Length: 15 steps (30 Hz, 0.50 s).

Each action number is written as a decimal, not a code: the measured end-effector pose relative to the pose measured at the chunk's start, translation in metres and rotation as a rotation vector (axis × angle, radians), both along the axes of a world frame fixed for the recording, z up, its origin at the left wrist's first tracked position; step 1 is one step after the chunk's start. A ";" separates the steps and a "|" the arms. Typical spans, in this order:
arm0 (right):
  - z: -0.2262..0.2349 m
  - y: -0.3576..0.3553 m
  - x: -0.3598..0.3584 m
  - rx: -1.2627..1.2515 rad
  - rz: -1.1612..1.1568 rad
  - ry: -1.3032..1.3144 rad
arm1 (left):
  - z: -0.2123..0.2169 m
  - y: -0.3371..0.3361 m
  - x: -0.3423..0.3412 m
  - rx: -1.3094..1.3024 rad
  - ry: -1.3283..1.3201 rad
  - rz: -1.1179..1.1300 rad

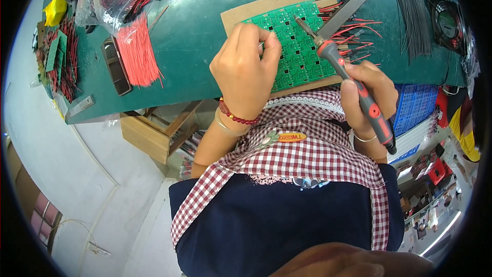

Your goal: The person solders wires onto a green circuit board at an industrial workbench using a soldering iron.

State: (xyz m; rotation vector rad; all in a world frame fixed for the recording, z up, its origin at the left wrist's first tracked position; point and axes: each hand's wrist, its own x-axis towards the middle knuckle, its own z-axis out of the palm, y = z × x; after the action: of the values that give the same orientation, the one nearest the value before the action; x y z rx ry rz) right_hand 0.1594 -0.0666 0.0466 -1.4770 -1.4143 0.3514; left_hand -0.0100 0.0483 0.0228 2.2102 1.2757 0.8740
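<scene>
My right hand [376,90] grips a grey and red soldering iron [376,115], its tip slanting up and left over a green circuit board panel [302,64]. My left hand [243,59] is closed in a pinch above the panel's left part; what lies between thumb and forefinger is too small to make out. The panel, a grid of small boards with black squares, rests on a brown cardboard sheet [233,18]. Red and black wires [359,33] stick out along its right side. A grey metal bar [353,6] lies slantwise over the panel's upper right edge.
On the green table [189,56], a bundle of red wires [138,56] and a phone [117,66] lie left, below a clear plastic bag [97,2]. Black wires [412,25] and a small black fan [447,26] are right. A blue crate [415,105] stands lower right.
</scene>
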 end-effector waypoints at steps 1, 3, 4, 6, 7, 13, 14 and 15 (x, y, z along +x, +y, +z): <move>-0.002 0.003 0.000 0.003 -0.006 -0.003 | -0.001 0.001 0.001 0.002 0.001 0.000; -0.006 0.011 0.002 0.056 -0.021 -0.012 | -0.001 0.003 0.003 0.017 0.025 -0.003; -0.005 0.012 0.001 0.073 -0.009 -0.014 | 0.000 0.004 0.003 0.022 0.025 0.000; -0.003 0.011 -0.001 0.022 -0.017 0.007 | 0.001 0.004 0.003 0.021 0.044 -0.006; -0.003 0.012 0.000 0.000 -0.016 0.001 | 0.002 0.004 0.002 0.024 0.044 -0.004; 0.000 0.014 -0.001 0.008 0.014 -0.018 | 0.001 0.004 0.003 0.014 0.058 -0.001; 0.000 0.015 -0.002 0.011 0.011 -0.014 | 0.001 0.004 0.003 0.013 0.061 0.000; 0.001 0.015 -0.003 0.014 0.003 -0.005 | 0.000 0.003 0.004 0.018 0.061 -0.004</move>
State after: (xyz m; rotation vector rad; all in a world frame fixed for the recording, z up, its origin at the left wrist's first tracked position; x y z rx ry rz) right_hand 0.1569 -0.0519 0.0472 -1.4655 -1.4209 0.3397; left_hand -0.0060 0.0517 0.0230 2.2683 1.2959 0.8253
